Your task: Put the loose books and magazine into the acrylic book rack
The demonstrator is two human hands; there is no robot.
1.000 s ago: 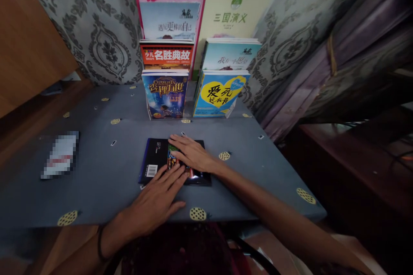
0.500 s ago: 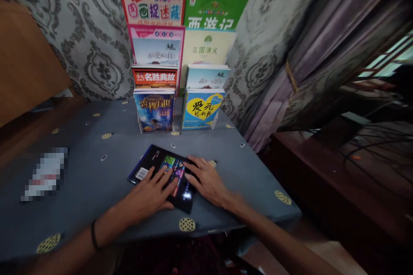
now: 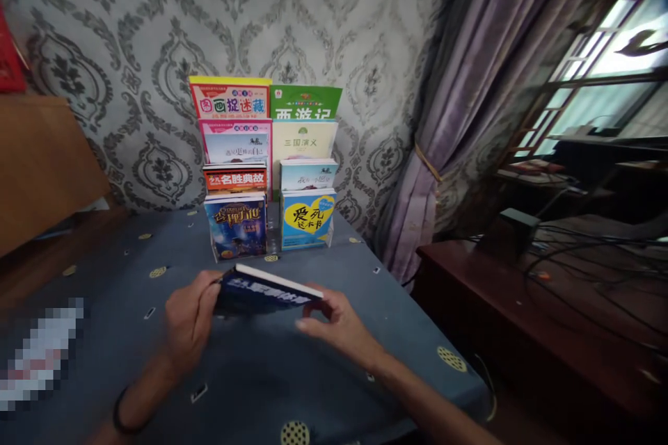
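A dark blue book (image 3: 261, 294) with pale lettering is raised above the table and tilted, its white page edge facing up. At its left end, my left hand (image 3: 191, 313) is closed on the corner, thumb pressed against the fingers. My right hand (image 3: 334, 323) grips the right end, the fingers partly hidden behind the book and the thumb below it. Just beyond the book stands a tiered rack of books, with a blue book (image 3: 237, 226) at the front left and a blue-and-yellow book (image 3: 307, 221) at the front right.
The table (image 3: 250, 389) wears a grey-blue cloth with pineapple prints. A blurred-out white item (image 3: 42, 354) lies at the left. Behind the rack is a patterned wall (image 3: 365, 83). A purple curtain (image 3: 417, 201) and a dark red cabinet (image 3: 501, 320) with cables stand at the right.
Both hands, which lay flat on the book, now hold it by its ends, lifted off the table and tilted. The camera view has tipped upward.
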